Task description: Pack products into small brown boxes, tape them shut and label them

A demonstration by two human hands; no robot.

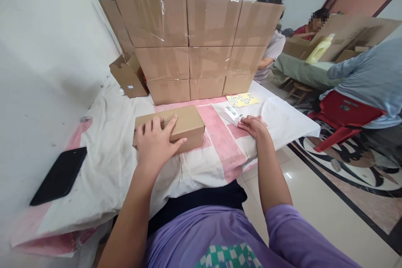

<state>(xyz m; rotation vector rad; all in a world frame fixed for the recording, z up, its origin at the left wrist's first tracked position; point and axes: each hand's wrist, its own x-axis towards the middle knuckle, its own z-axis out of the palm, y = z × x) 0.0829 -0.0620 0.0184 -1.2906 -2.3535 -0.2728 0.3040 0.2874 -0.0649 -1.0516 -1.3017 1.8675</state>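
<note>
Starting at the left edge, a black tablet (pixel 59 174) lies flat on the white-and-pink cloth (pixel 106 150), well apart from anything I'm handling. Moving in, my left hand (pixel 156 142) is down flat on the near left corner of the small cardboard box (pixel 185 123), fingers spread across the lid and thumb angled out along the top toward the front edge. It presses, it doesn't grip. The box sits closed at the middle of the table, long side toward me, just in front of the wall of taped cartons (pixel 194 46). An open little carton (pixel 128 77) stands at that wall's far left. My read on the box is light and stiff at the edges, with a lid panel that may give under a hard push and a dry matte skin that shouldn't slip. I'd take it by the two short ends, or with a palm over the top and fingers down the long sides. Going right, a white tape dispenser (pixel 230 114) lies on the cloth, with a yellow sticker sheet (pixel 243 99) just beyond it. My right hand (pixel 255 127) lies low there, fingers together and stretched out, tips touching the dispenser's near end without closing round it. It looks like hard, light plastic, best pinched across its body. Far right, other people sit by a red chair (pixel 342 115).
</note>
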